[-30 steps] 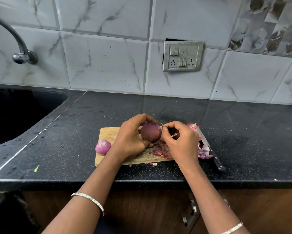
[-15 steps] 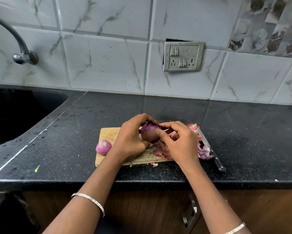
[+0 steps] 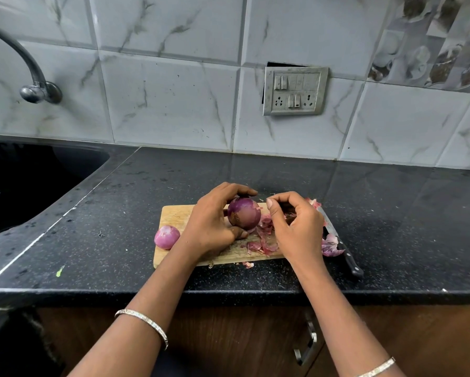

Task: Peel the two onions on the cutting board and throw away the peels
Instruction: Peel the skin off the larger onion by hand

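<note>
My left hand [image 3: 214, 227] grips the darker onion [image 3: 244, 213] just above the middle of the cutting board [image 3: 174, 213], fingers curled over its top and thumb beneath. My right hand [image 3: 296, 227] sits over the board's right half, fingers curled in on what looks like a dark scrap of skin [image 3: 289, 213]. The two hands are close but not touching. The other onion [image 3: 167, 237] rests at the board's left edge, pale pink and, I judge, already peeled. Loose peels [image 3: 265, 240] lie on the board's right half, with more past its right edge beside the knife [image 3: 342, 251].

I judge the step to be stripping the last dry skin off the held onion. I'd drop the scrap onto the pile on the board, then turn the onion in my left hand until the brownish patch low on its side faces my right thumb. From there I'd catch an edge with the nail and pull lengthwise so it lifts in one sheet, gripping lightly, since bare onion probably slips
</note>
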The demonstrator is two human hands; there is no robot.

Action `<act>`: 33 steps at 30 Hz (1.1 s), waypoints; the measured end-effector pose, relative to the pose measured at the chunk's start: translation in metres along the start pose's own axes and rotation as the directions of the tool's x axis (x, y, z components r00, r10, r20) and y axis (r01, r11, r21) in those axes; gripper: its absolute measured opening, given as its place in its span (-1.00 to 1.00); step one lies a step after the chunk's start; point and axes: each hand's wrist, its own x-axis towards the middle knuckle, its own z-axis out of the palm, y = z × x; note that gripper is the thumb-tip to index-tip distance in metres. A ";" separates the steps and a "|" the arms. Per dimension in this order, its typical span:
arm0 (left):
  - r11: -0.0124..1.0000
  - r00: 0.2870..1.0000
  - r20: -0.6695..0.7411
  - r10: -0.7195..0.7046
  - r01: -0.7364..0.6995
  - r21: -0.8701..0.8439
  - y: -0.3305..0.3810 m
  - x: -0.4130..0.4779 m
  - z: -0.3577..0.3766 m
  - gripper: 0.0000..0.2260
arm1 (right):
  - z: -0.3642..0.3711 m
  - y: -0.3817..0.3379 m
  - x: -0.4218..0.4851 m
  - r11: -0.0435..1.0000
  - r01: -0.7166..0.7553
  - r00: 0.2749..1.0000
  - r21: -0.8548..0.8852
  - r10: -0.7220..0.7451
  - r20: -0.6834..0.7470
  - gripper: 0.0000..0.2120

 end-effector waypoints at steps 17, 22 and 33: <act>1.000 1.000 -0.012 0.000 0.001 0.016 -0.002 0.001 0.001 -0.40 | 0.003 0.003 0.001 0.997 0.004 1.000 -0.075 -0.002 0.028 -0.91; 0.999 1.000 0.004 -0.028 0.028 -0.034 -0.001 0.000 0.001 -0.41 | 0.002 0.005 0.001 0.993 -0.082 0.997 -0.084 0.082 0.001 -0.96; 0.999 0.999 0.034 -0.022 0.023 -0.044 0.002 0.001 0.000 -0.47 | 0.002 -0.002 0.000 1.000 -0.001 0.993 0.013 -0.001 0.115 -0.81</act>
